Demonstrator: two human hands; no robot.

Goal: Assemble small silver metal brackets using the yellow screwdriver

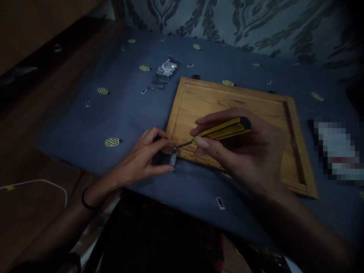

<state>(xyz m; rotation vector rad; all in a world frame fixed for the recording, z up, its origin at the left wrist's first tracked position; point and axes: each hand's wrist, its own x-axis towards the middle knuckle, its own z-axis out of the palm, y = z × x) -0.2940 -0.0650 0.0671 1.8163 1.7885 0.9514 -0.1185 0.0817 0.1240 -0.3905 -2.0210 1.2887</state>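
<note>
A wooden cabinet door panel [236, 102] lies flat on a blue cloth with pineapple prints [113, 110]. My right hand [244, 148] is closed round a yellow and black screwdriver [224, 129], whose metal tip points left at a small metal hinge piece [173, 157] at the panel's near left corner. My left hand [145, 155] pinches that hinge piece between thumb and fingers, holding it against the corner.
A pile of metal hinge parts and loose screws [166, 72] lies on the cloth behind the panel's left side. A patterned curtain [241, 22] hangs at the back. A white cable [42, 184] runs on the wooden floor at left. A blurred-out object [338, 151] lies right.
</note>
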